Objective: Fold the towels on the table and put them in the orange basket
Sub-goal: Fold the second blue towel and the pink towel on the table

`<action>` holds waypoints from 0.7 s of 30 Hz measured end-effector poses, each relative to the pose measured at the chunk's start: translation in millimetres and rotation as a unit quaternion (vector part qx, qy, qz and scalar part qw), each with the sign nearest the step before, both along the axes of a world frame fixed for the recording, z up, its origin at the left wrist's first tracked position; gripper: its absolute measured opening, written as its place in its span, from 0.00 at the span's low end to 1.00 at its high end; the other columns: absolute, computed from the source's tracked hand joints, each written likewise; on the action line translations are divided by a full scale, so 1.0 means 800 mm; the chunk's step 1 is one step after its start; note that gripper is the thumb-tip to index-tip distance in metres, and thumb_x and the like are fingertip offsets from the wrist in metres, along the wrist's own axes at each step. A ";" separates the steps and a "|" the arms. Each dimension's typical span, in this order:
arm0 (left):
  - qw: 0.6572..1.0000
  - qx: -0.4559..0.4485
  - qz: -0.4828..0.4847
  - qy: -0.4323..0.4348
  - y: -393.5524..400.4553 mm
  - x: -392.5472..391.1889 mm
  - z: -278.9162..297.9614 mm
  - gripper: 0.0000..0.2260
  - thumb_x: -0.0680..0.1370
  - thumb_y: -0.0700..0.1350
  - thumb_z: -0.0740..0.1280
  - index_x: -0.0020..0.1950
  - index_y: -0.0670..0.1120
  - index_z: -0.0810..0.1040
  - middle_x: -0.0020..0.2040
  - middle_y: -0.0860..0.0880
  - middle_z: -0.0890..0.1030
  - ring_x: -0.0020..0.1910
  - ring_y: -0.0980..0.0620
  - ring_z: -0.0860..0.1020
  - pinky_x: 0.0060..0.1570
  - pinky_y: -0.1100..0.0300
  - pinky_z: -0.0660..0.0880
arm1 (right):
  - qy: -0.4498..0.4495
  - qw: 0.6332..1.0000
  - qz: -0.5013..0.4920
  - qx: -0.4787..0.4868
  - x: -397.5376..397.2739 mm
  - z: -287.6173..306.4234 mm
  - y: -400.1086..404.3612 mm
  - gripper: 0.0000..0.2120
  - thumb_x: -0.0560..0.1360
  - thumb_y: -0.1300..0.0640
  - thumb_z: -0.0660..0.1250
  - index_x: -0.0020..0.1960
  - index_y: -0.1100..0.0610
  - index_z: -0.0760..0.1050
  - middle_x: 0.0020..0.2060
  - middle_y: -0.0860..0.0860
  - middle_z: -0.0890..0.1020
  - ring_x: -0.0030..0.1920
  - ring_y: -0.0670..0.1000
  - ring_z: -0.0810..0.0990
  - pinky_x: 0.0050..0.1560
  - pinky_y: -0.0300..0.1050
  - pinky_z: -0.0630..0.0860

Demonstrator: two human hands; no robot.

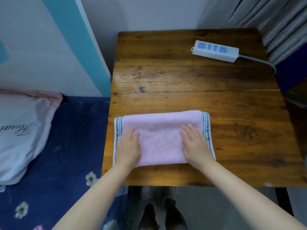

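Near edge first: a soft pink terry towel with green and grey striped ends lies folded into a wide, neat rectangle on the worn brown wooden tabletop, close to the person's side and toward its left. Both hands are flat on top of it, palms down, fingers spread and gripping nothing: the left hand presses near the left striped end, the right hand near the right striped end, bare pink nap between them. Farther back, well apart from the towel, a white plastic power strip with blue sockets rests on the scuffed, glossy planks.
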State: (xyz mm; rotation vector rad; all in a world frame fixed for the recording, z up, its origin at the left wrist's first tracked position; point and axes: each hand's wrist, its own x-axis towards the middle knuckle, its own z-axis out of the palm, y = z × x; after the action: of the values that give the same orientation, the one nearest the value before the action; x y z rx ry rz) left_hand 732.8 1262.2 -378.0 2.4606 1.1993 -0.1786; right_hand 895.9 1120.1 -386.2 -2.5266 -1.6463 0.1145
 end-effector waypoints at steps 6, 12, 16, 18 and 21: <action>0.998 -0.004 -0.048 0.037 0.027 0.050 -0.049 0.33 0.73 0.59 0.34 0.77 0.48 0.44 0.78 0.48 0.42 0.77 0.49 0.40 0.74 0.54 0.38 | 0.008 0.988 0.056 -0.141 0.004 -0.036 0.092 0.26 0.67 0.48 0.53 0.54 0.57 0.81 0.55 0.53 0.83 0.54 0.56 0.83 0.59 0.55 0.64; 0.997 0.013 -0.001 0.081 0.093 0.030 -0.066 0.26 0.81 0.56 0.47 0.77 0.50 0.48 0.78 0.48 0.44 0.77 0.47 0.41 0.75 0.48 0.41 | 0.071 0.976 -0.064 -0.197 0.059 -0.044 0.086 0.41 0.65 0.38 0.28 0.76 0.50 0.44 0.77 0.49 0.45 0.77 0.53 0.42 0.74 0.53 0.38; 0.992 -0.009 0.036 0.120 0.116 0.002 -0.059 0.24 0.81 0.53 0.47 0.77 0.49 0.49 0.78 0.46 0.45 0.77 0.47 0.42 0.74 0.45 0.43 | 0.112 0.953 -0.215 -0.181 0.088 -0.040 0.043 0.28 0.78 0.42 0.40 0.76 0.51 0.44 0.77 0.49 0.44 0.76 0.53 0.40 0.74 0.56 0.39; 0.993 0.006 0.043 0.111 0.111 0.000 -0.051 0.24 0.82 0.52 0.48 0.77 0.48 0.49 0.78 0.45 0.45 0.77 0.46 0.42 0.74 0.44 0.43 | 0.127 0.937 -0.272 -0.180 0.091 -0.034 0.011 0.27 0.81 0.47 0.45 0.76 0.53 0.44 0.77 0.51 0.44 0.76 0.54 0.41 0.74 0.57 0.40; 0.997 0.046 0.030 0.048 0.089 0.015 -0.039 0.24 0.81 0.47 0.53 0.76 0.43 0.54 0.78 0.42 0.50 0.77 0.44 0.46 0.74 0.45 0.45 | 0.171 0.918 -0.332 -0.132 0.069 -0.018 -0.029 0.28 0.80 0.48 0.48 0.76 0.60 0.48 0.76 0.56 0.49 0.77 0.55 0.46 0.75 0.55 0.45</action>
State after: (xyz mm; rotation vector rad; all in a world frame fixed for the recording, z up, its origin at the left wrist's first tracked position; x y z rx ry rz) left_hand 744.7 1333.5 -409.0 2.5154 1.3493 -0.2323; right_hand 951.0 1096.5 -400.8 -2.8890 -0.6291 0.6975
